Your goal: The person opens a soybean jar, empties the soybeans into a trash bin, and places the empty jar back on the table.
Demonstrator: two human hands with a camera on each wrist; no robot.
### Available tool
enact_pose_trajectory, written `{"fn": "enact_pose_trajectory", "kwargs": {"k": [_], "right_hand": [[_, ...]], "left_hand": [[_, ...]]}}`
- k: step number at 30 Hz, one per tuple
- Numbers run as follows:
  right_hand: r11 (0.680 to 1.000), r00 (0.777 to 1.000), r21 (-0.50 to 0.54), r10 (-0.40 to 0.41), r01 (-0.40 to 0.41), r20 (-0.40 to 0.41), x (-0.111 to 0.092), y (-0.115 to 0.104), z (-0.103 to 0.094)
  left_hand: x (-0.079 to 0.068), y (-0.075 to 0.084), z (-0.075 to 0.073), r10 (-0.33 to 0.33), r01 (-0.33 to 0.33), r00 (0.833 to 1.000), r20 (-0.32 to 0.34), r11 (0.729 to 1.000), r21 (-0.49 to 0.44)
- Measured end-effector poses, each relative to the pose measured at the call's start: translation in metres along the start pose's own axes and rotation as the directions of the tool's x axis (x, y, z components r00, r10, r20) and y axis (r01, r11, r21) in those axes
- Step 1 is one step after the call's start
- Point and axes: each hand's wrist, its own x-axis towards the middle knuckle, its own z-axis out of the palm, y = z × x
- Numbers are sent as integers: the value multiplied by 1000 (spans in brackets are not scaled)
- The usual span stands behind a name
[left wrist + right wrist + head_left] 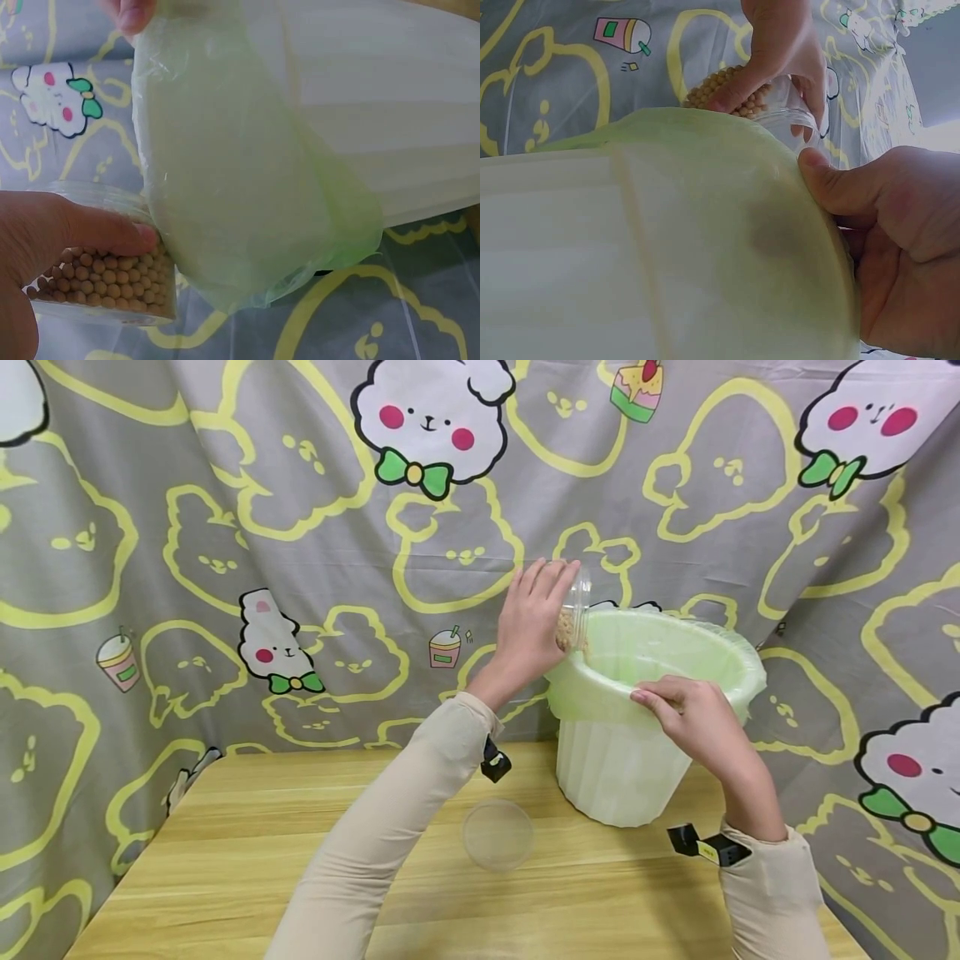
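My left hand [531, 618] grips a clear plastic jar [580, 597], tipped on its side with its mouth at the left rim of a white bin. Small round tan beans [112, 279] lie along the jar's lower side, close to the mouth. The white bin [615, 768] stands upright, lined with a pale green plastic bag [600, 689] folded over its rim. At the near rim, my right hand [693, 714] pinches the bag's edge, thumb outside; its other fingers are partly hidden behind the rim in the right wrist view.
A clear round lid [498, 835] lies flat on the wooden table [247, 827], left of the bin's base. Behind the bin hangs a grey curtain [337, 568] with cartoon prints. A black wrist camera [495, 762] sits on the left sleeve.
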Motion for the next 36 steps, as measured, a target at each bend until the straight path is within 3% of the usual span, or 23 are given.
{"fn": "enact_pose_trajectory", "kwargs": {"k": [23, 36], "right_hand": [[999, 999, -5, -37, 37, -24, -3, 4, -4], [999, 999, -12, -36, 36, -20, -2, 4, -3]], "left_hand": [[-2, 16, -4, 7, -7, 999, 34, 1000, 6], [-1, 16, -2, 55, -55, 998, 19, 998, 7]]}}
